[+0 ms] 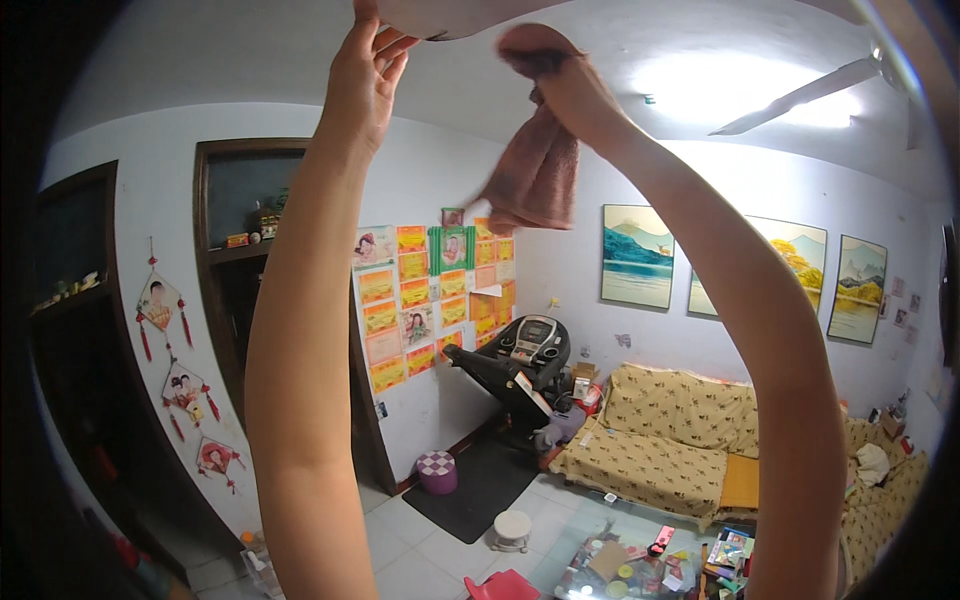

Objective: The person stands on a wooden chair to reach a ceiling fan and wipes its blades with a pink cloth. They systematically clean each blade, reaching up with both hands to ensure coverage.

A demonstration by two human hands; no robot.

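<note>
Both my arms reach up toward the ceiling. At the top edge, my left hand grips the rim of a pale ceiling fan blade, partly cut off by the frame. My right hand holds a brownish-pink cloth, blurred by motion. Part of the cloth is bunched over the fingers and hides them, while the rest hangs down below the wrist. The bunched part is just under the blade; whether they touch is unclear.
Another fan blade extends at the upper right near a bright ceiling light. Below are a cluttered glass table, a white stool, a red plastic seat, a purple stool, a folded treadmill and a covered sofa.
</note>
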